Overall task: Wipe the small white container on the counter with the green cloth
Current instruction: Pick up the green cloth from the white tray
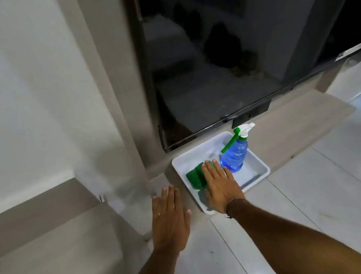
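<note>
A small white rectangular container [260,167] sits on a low beige ledge below a dark screen. Inside it lies a folded green cloth [195,176], at the container's left side. My right hand [219,183] reaches into the container with fingers stretched flat over the cloth's right part; I cannot tell whether it grips the cloth. My left hand [168,217] hovers flat, fingers apart and holding nothing, just left of the container over the ledge's edge.
A blue spray bottle [234,154] with a green and white trigger head leans in the container's right half. A large dark screen [209,51] stands right behind it. The beige ledge [300,120] runs to the right; glossy white floor tiles [322,198] lie below.
</note>
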